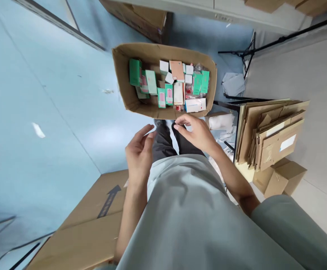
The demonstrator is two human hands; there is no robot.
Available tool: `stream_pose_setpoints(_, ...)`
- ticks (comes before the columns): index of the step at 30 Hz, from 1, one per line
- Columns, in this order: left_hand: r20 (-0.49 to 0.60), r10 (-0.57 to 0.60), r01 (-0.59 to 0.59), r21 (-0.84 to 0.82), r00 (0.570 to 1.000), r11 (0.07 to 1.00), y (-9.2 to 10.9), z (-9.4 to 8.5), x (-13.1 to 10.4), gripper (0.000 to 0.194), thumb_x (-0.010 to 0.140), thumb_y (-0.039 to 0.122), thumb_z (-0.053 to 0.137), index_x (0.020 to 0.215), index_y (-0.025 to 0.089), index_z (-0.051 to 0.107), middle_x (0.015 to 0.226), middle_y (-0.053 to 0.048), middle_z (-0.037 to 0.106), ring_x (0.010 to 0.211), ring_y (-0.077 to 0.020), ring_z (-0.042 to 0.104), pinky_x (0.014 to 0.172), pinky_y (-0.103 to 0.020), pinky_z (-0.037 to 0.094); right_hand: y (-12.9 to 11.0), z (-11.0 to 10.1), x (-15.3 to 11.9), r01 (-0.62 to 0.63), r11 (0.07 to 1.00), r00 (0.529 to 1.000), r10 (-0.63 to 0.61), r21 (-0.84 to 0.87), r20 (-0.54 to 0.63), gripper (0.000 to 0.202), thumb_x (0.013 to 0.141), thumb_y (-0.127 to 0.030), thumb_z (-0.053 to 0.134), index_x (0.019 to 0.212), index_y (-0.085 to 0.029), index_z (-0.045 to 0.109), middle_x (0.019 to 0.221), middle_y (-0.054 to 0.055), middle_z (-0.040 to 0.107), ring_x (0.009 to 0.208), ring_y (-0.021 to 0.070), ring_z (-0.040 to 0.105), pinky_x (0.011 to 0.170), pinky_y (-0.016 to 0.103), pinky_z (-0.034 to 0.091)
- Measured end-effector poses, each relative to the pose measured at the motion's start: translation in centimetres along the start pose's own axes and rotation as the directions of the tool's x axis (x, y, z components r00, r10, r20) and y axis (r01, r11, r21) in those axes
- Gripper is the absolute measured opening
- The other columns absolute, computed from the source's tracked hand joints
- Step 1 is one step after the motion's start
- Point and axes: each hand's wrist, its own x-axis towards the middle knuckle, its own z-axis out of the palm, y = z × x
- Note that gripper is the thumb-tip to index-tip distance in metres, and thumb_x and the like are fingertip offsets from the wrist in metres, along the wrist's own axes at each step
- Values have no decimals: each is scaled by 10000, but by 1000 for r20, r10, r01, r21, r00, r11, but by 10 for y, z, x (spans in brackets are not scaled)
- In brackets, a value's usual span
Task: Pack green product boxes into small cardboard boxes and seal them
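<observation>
An open cardboard box (122, 80) stands on the blue floor ahead of me, holding several small green, white and pink product boxes (169, 85). My left hand (139, 152) hovers below the box's near edge, fingers apart and empty. My right hand (195, 132) hangs just under the box's near rim, fingers loosely curled with thumb and fingertips close together; nothing shows in it. Both hands are apart from the box. My dark trousers and pale shirt fill the view below them.
A large closed carton with an arrow mark (96, 221) lies at my lower left. Flattened cardboard sheets (270, 131) stack on a rack at right, small brown boxes (284, 178) below them. Another carton (141, 18) sits behind. White wrapping (221, 122) lies nearby.
</observation>
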Motion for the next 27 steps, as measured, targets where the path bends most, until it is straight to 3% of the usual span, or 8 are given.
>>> stream_pose_setpoints(3,22,-24,24,9,999,1000,0,16,31,459,990,463,737,1361,202,805,1381,-100,826,1302,-296,789,1217,-468,592,23,-4,36,-46,999,999,45,-26,-11,249,1076,-489,738,1040,-244,763,1060,10,824,1050,210,824,1090,386,630)
stream_pose_setpoints(6,44,-39,38,29,998,999,-1,24,77,433,965,471,766,1307,214,827,1348,-96,837,1251,-288,799,1176,-456,614,56,-3,75,-113,991,993,112,-71,-23,185,1080,-422,727,1059,-242,761,1096,42,841,1064,222,825,1065,371,640)
stream_pose_setpoints(8,75,-54,53,17,996,998,-9,31,121,416,935,471,804,1262,216,844,1304,-93,847,1201,-280,805,1154,-453,622,88,3,107,-162,982,987,159,-101,-40,153,1076,-392,728,1067,-243,759,1118,56,849,1081,231,826,1062,372,642)
stream_pose_setpoints(11,145,-104,113,-52,984,992,-32,54,205,358,920,426,834,1196,198,856,1213,-94,856,1092,-242,802,1122,-443,631,157,14,167,-236,959,971,226,-155,-77,139,1072,-376,734,1084,-241,761,1142,67,853,1110,240,826,1063,382,644)
stream_pose_setpoints(16,193,-262,290,-137,946,947,-93,132,363,78,978,155,743,1032,144,798,1063,-93,813,896,-158,777,1068,-404,635,302,31,287,-324,910,943,288,-258,-166,296,1097,-475,710,1232,-218,762,1189,108,843,1175,269,817,1105,437,646)
stream_pose_setpoints(20,156,-353,373,-122,922,920,-160,200,474,59,1027,95,701,1062,134,731,1068,-89,775,966,-179,783,1109,-418,612,402,43,378,-289,846,953,207,-448,-223,548,1119,-680,639,1424,-228,701,1382,152,781,1389,327,741,1243,557,569)
stream_pose_setpoints(24,198,-365,394,-138,910,909,-227,255,555,188,1035,110,762,1203,129,679,1116,-97,774,1160,-265,798,1153,-491,590,469,56,450,-238,795,967,138,-557,-216,701,1148,-725,582,1570,-164,587,1530,196,686,1581,343,579,1376,582,423)
stream_pose_setpoints(27,228,-338,374,-141,913,916,-256,285,594,178,1090,131,723,1238,98,631,1131,-101,760,1210,-282,792,1159,-580,567,493,68,481,-286,780,954,179,-557,-240,649,1187,-646,575,1598,-145,552,1495,169,689,1607,305,519,1417,533,371)
